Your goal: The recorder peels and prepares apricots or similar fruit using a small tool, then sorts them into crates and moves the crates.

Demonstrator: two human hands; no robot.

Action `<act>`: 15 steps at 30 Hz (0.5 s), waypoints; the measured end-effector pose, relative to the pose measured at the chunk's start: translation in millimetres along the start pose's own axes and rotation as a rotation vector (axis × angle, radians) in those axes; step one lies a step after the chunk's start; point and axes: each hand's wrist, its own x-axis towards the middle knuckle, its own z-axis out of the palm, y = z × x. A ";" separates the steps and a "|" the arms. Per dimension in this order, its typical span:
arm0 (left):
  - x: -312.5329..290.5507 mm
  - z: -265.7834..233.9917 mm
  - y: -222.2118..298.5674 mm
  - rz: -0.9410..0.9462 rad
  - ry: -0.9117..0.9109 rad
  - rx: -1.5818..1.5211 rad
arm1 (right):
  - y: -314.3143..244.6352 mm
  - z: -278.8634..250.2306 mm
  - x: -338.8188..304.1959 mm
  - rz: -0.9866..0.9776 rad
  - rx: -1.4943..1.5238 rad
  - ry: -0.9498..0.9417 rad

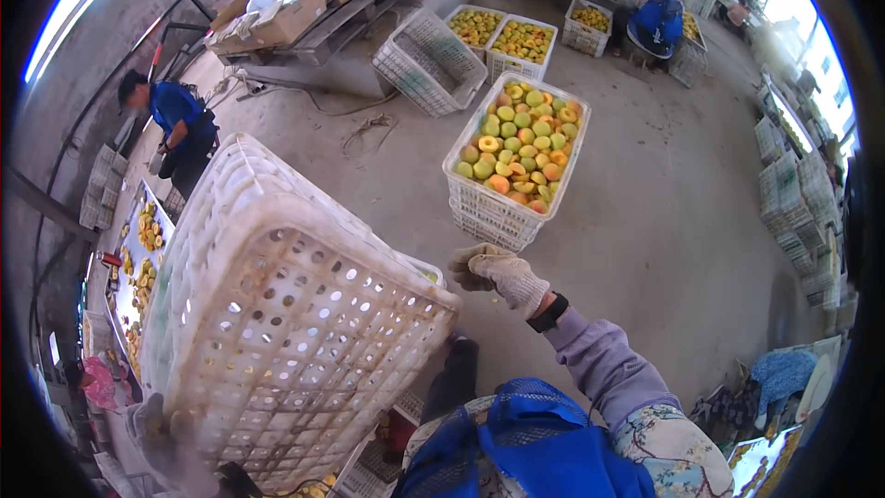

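A big white plastic crate [304,341] with a perforated, stained base is tilted up at my left, its base turned toward me. I cannot tell whether another crate is nested with it. My left hand [166,438], gloved and partly blurred, grips its lower left edge. Just off the crate's right corner is my right hand [502,277], in a knitted glove with the fingers curled in and nothing visible in them. Beyond that hand stands a white crate [498,207] filled with green and orange fruit, some of it halved.
An empty crate [415,74] leans near two fruit-filled crates [518,65]. One person [180,124] stands left by a table of cut fruit [138,249]; another [659,18] sits at the back right. Crates [797,212] are stacked along the right; a cable [364,134] lies on the floor.
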 end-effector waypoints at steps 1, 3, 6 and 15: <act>15.6 9.0 -6.1 0.021 0.023 0.036 | -10.9 8.9 21.2 0.012 -0.007 -0.012; 42.9 21.0 -15.6 0.002 0.028 0.016 | -32.0 28.1 58.9 0.127 -0.143 -0.110; 87.1 47.2 -14.2 0.287 -0.106 0.302 | -46.1 46.8 115.6 0.099 -0.194 -0.082; 173.0 115.5 -6.8 0.334 -0.171 0.318 | -123.2 109.9 313.6 -0.096 -0.436 -0.006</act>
